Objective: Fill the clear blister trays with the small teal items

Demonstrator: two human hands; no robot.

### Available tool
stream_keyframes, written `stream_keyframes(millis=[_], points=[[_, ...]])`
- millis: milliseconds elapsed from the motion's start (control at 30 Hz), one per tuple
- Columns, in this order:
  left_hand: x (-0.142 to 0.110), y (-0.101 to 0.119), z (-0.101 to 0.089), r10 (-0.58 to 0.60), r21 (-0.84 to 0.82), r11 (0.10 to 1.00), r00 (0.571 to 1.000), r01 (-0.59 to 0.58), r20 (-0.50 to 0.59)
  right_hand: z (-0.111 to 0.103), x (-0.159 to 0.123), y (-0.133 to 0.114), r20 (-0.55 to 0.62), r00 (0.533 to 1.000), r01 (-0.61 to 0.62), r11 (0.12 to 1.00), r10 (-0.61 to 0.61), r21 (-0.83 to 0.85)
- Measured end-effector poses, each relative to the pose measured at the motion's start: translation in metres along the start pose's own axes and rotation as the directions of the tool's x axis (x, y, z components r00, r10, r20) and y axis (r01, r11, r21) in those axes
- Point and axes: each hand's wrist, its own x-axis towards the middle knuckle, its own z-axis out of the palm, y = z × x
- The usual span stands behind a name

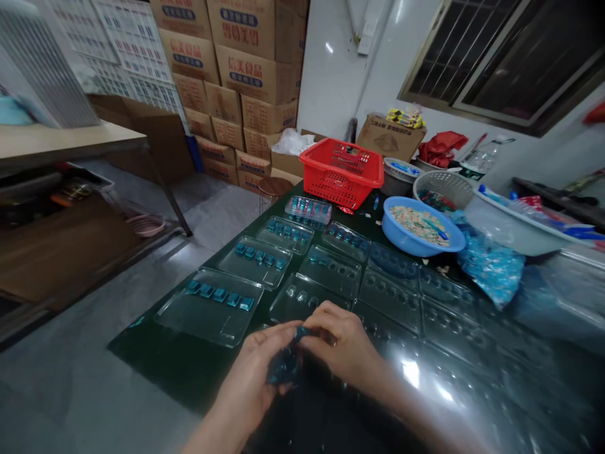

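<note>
Left hand (259,360) cradles teal pieces (282,367) while right hand (341,333) pinches one, best done lightly, clear of the tray (282,308) at twelve o'clock

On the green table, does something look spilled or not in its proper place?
Slightly, yes. A few pale scraps lie loose on the table near the blue basin, which holds similar bits, so they perhaps fell out. A red scrap also lies outside the red basket, at its foot. The clear trays look fairly neat.
</note>
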Motion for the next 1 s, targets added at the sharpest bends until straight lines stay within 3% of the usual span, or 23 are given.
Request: stream_keyframes(millis=[200,400,500,667,767,1000], points=[[0.001,-0.002,0.003,-0.048,-0.002,0.999,0.997,0.048,-0.063,0.002,-0.003,-0.002,-0.054,0.998,0.04,0.997,-0.037,0.061],[-0.001,-0.008,0.006,-0.04,0.042,0.998,0.999,0.04,0.003,-0.003,-0.003,0.002,0.049,0.995,-0.098,0.964,0.089,0.247],[-0.007,-0.007,0.009,-0.037,0.056,0.998,0.999,0.035,0.019,-0.005,-0.005,0.0,0.081,0.983,-0.186,0.904,0.168,0.385],[-0.011,-0.006,0.009,-0.025,0.039,0.999,1.0,0.025,-0.01,-0.003,-0.006,-0.003,0.082,0.939,-0.314,0.735,0.334,0.601],[-0.011,-0.008,0.009,-0.031,0.039,0.999,0.999,0.032,-0.031,0.002,-0.008,-0.004,0.169,0.888,-0.407,0.561,0.427,0.721],[-0.014,-0.01,0.023,-0.019,-0.023,1.0,0.992,0.016,-0.121,0.013,-0.013,-0.007,0.333,0.806,-0.494,0.246,0.489,0.834]])
